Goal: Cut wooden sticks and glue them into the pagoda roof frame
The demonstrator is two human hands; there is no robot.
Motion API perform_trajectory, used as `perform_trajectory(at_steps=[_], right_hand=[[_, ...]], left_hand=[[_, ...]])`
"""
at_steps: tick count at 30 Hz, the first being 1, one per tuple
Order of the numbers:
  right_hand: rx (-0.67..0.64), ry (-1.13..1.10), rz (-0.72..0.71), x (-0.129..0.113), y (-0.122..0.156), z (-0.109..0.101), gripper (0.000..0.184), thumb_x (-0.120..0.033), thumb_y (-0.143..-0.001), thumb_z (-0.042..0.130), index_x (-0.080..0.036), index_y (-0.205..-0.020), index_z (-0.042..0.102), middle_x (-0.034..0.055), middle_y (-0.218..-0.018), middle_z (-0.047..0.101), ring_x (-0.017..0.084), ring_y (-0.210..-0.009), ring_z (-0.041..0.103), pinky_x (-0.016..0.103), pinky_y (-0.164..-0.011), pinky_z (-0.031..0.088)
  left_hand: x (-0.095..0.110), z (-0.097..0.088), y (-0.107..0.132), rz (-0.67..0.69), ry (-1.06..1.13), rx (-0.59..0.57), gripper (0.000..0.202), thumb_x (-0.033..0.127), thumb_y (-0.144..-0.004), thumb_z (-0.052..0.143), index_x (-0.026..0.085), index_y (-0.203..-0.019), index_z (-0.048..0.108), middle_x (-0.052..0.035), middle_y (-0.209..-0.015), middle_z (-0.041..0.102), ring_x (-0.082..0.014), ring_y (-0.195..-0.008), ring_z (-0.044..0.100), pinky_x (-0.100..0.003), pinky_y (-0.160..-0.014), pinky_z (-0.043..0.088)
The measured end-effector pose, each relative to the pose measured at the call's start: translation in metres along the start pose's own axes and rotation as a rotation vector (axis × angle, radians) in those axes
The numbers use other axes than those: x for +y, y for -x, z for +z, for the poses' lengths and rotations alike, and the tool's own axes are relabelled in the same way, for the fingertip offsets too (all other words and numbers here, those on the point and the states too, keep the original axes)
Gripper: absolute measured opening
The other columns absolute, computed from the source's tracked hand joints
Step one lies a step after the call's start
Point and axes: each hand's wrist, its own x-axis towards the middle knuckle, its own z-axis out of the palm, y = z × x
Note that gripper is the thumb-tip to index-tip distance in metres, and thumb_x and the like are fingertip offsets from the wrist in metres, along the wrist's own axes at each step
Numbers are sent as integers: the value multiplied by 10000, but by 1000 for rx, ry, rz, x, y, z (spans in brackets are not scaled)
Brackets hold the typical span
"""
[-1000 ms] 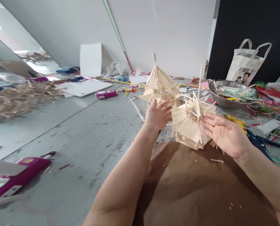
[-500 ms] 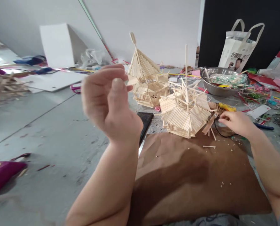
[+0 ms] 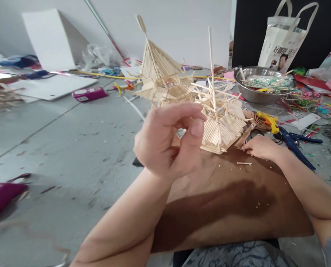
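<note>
Mid-build, my left hand (image 3: 171, 142) hangs pinched shut, seemingly empty, before the stick pavilion (image 3: 221, 126), my right hand (image 3: 261, 147) rests just right of it, grip unclear; lifting the loose stick (image 3: 243, 163) would need fine fingertips.

You have two stick models before you: a peaked model (image 3: 156, 70) and a model with a tall upright stick (image 3: 221, 128). Your two hands are in sight, left hand (image 3: 168, 144) and right hand (image 3: 261, 147). Count two pink packs, a far pack (image 3: 89, 93) and a near pack (image 3: 1, 196). There is one steel bowl (image 3: 254, 97), one white bag (image 3: 282, 44), one yellow glue gun (image 3: 268, 120), one pair of blue pliers (image 3: 295, 142) and one brown paper sheet (image 3: 232, 207).
</note>
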Motion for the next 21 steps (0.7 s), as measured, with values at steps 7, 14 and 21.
perform_trajectory(at_steps=[7,14,21], right_hand=[[43,113,-1,0,-3,6,232,-230,-831,430,-241,-884,655,45,-946,681,203,-841,628,263,-575,333],[1,67,-31,-8,2,-1,214,-242,-865,395,-209,-927,597,68,-991,633,186,-815,609,261,-596,342],[111,-111,88,18,16,-18,182,-264,-840,441,-209,-895,606,46,-939,673,183,-865,603,264,-687,378]], left_hand=[[-6,0,-12,421,-126,-168,255,178,-849,515,270,-1083,561,15,-812,617,-49,-538,517,-194,-483,442],[5,10,-7,460,-335,-379,121,145,-826,495,186,-921,558,23,-677,602,-53,-519,502,-170,-495,428],[9,8,-13,437,-439,-434,92,161,-830,480,167,-851,569,27,-645,600,-49,-485,458,-172,-480,389]])
